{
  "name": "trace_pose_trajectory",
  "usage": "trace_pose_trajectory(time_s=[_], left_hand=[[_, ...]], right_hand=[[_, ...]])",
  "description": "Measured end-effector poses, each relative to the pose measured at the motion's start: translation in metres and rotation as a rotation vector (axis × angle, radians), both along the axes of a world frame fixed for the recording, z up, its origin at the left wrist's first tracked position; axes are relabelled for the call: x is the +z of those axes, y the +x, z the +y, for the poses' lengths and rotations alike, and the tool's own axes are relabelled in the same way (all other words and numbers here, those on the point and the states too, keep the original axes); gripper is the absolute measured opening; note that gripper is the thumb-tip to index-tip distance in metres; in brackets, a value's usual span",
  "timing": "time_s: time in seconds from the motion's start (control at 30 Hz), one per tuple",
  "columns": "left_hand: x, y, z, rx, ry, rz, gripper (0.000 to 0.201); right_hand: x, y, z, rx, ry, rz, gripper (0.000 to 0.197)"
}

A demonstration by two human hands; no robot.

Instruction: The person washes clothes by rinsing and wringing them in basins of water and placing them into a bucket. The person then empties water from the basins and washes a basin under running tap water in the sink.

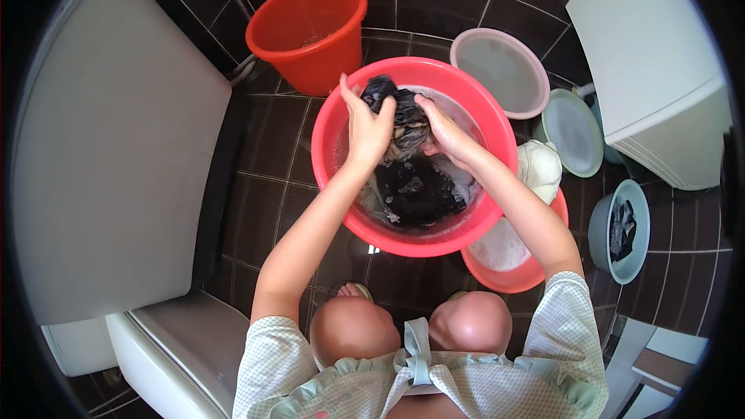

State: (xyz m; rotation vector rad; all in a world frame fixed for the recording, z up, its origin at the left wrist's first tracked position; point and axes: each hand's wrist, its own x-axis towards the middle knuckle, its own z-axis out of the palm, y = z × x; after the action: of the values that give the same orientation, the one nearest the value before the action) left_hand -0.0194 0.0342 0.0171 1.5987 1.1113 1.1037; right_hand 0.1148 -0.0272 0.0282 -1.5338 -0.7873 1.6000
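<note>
A large pink-red basin (329, 209) of soapy water stands in front of me. Over its far half, both hands grip one crumpled wet dark cloth (409, 120) with a lighter patterned patch. My left hand (367, 126) has the cloth between its thumb and fingers, some of which are hidden behind it. From the other side, my right hand (446, 133) presses its thumb on top, with fingers curled beneath. Below the hands a black fabric piece (419, 192) lies soaking, with suds around it. What kind of garment either one is I cannot make out.
An orange-red bucket (306, 19) stands beyond the basin. To the right are a pale pink tub (500, 74), a pale green basin (573, 133), a light blue basin (601, 237) with dark cloth, a white bundle (539, 169) and a sudsy red basin (508, 279). White cabinets (116, 155) flank me.
</note>
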Motion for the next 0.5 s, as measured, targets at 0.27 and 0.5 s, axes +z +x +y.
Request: trace_pose_trajectory(time_s=[0.27,0.5], left_hand=[[0.003,-0.043,0.075,-0.196,-0.290,-0.113,0.060],[0.040,-0.059,0.195,0.104,-0.117,0.030,0.052]], right_hand=[[-0.012,-0.023,0.078,-0.111,0.530,0.024,0.047],[0.021,-0.055,0.188,-0.270,0.526,0.003,0.066]])
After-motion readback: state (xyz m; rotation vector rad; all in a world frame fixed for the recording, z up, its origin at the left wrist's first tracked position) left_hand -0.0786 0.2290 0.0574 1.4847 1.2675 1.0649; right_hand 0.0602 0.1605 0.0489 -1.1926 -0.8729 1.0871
